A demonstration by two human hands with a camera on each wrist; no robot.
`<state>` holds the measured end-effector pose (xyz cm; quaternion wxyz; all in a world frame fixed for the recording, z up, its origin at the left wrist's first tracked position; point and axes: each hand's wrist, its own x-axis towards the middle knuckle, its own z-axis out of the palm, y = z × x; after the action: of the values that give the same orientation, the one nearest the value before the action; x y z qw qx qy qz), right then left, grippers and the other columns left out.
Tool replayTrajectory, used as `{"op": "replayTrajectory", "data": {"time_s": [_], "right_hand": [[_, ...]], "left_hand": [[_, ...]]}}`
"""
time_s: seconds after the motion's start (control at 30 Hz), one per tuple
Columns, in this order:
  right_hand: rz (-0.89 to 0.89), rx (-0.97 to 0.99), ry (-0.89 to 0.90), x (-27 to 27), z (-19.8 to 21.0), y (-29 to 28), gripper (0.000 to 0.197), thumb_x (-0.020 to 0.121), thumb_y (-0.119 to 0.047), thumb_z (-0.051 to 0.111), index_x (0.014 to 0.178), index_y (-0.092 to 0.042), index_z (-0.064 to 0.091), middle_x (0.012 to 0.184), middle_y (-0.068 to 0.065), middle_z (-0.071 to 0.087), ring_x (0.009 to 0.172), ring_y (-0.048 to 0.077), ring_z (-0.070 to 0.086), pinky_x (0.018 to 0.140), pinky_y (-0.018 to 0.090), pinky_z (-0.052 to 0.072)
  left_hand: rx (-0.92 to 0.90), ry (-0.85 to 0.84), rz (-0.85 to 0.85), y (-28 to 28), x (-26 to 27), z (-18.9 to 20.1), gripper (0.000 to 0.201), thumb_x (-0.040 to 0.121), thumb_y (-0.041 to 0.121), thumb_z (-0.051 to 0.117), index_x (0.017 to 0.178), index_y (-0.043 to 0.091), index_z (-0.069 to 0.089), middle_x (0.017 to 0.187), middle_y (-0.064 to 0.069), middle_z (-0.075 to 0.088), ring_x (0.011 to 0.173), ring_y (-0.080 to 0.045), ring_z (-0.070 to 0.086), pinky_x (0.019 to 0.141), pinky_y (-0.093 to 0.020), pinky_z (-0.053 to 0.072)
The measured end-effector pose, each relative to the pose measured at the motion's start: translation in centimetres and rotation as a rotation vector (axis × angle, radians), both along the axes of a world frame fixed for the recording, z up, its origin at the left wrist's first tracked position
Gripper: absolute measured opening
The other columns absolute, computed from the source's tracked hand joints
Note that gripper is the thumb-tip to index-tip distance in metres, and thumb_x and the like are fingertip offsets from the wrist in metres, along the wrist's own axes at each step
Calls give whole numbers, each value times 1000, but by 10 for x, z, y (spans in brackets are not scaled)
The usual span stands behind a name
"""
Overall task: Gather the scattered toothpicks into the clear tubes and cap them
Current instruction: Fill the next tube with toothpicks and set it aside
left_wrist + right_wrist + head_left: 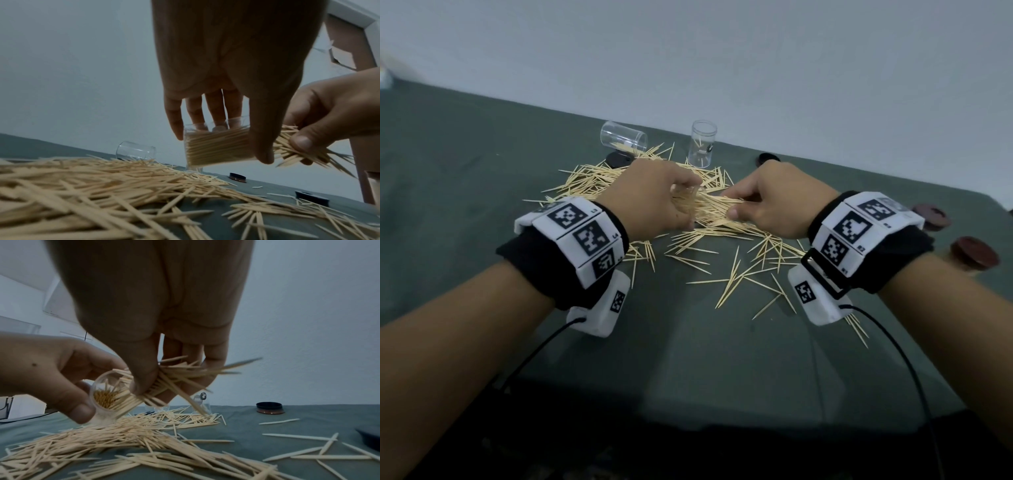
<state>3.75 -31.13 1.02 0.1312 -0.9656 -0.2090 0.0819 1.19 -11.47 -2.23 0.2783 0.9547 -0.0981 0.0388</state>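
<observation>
My left hand [654, 198] grips a clear tube [216, 146] lying on its side above the table, packed with toothpicks; its open mouth [102, 395] faces my right hand. My right hand [763, 202] pinches a bundle of toothpicks [174, 378] at that mouth, some ends inside and others splaying out. A heap of loose toothpicks [688, 233] lies on the grey-green cloth under both hands. An empty clear tube [623, 135] lies tipped over at the back; another clear tube [702, 144] stands upright beside it with a few toothpicks inside.
Dark round caps lie on the cloth: one [618, 159] near the tipped tube, one [768, 158] behind my right hand, two reddish-brown ones [931, 214] [974, 253] at the right edge. A pale wall backs the table. Stray toothpicks [736, 274] spread towards me.
</observation>
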Motion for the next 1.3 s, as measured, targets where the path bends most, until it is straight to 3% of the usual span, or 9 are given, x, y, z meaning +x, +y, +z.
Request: {"op": "replayTrajectory", "data": {"time_s": [0.3, 0.5, 0.67, 0.8, 0.9, 1.07, 1.13, 1.23, 1.3], "right_hand": [[7, -61, 35, -2, -2, 3, 19, 92, -32, 64, 108, -30, 73, 91, -2, 72, 89, 14, 64, 84, 31, 51], [-25, -22, 48, -2, -2, 2, 22, 93, -31, 64, 113, -34, 72, 83, -10, 70, 75, -2, 57, 74, 21, 38], [-11, -50, 24, -5, 0, 6, 20, 93, -30, 63, 110, -31, 73, 86, -6, 70, 88, 12, 62, 78, 26, 45], [-38, -24, -8, -2, 2, 9, 25, 92, -29, 64, 116, -30, 71, 97, -5, 68, 93, 11, 58, 79, 22, 39], [-54, 18, -13, -1, 1, 8, 28, 92, -30, 65, 119, -28, 69, 105, -4, 69, 98, 14, 61, 83, 22, 41], [-64, 122, -53, -3, -8, 14, 19, 93, -25, 63, 108, -30, 73, 68, -15, 56, 64, 1, 50, 71, 21, 38], [-84, 178, -79, -5, -11, 16, 18, 94, -25, 62, 108, -27, 73, 71, -12, 61, 66, 3, 53, 72, 20, 39], [-75, 194, -129, -7, -16, 20, 23, 95, -26, 60, 115, -25, 71, 73, -7, 62, 66, 4, 55, 71, 19, 40], [-43, 174, -148, -6, -20, 23, 25, 96, -26, 58, 118, -25, 70, 86, -1, 68, 79, 12, 60, 76, 20, 41]], "left_hand": [[90, -44, -42, -3, 0, -2, 63, 74, 28, 82, 133, 27, 59, 129, 2, 61, 115, -16, 55, 90, -20, 33], [75, -45, -38, -2, 0, 0, 64, 73, 29, 82, 132, 28, 59, 126, 3, 63, 111, -15, 56, 89, -22, 37], [124, -91, -87, -8, -4, 0, 44, 75, 24, 79, 118, 20, 69, 114, -2, 68, 104, -21, 59, 90, -32, 46], [155, -74, -93, -12, -4, -2, 48, 75, 24, 80, 121, 23, 67, 114, -1, 67, 107, -23, 58, 94, -41, 46], [128, -66, -60, -10, -3, -2, 51, 75, 26, 81, 123, 22, 66, 117, -1, 66, 110, -21, 57, 97, -36, 45], [-48, 15, 19, -7, -1, -1, 50, 72, 33, 83, 119, 26, 67, 107, 5, 67, 101, -14, 60, 79, -22, 44], [-127, 53, 52, -4, 2, -2, 52, 69, 35, 84, 118, 29, 67, 104, 9, 67, 99, -10, 61, 74, -18, 43], [-147, 56, 88, 0, 6, -2, 59, 67, 40, 85, 122, 30, 65, 110, 11, 65, 105, -8, 57, 84, -20, 36], [-149, 55, 105, 0, 7, -3, 57, 68, 41, 84, 121, 30, 66, 107, 11, 64, 103, -7, 56, 83, -20, 35]]}}
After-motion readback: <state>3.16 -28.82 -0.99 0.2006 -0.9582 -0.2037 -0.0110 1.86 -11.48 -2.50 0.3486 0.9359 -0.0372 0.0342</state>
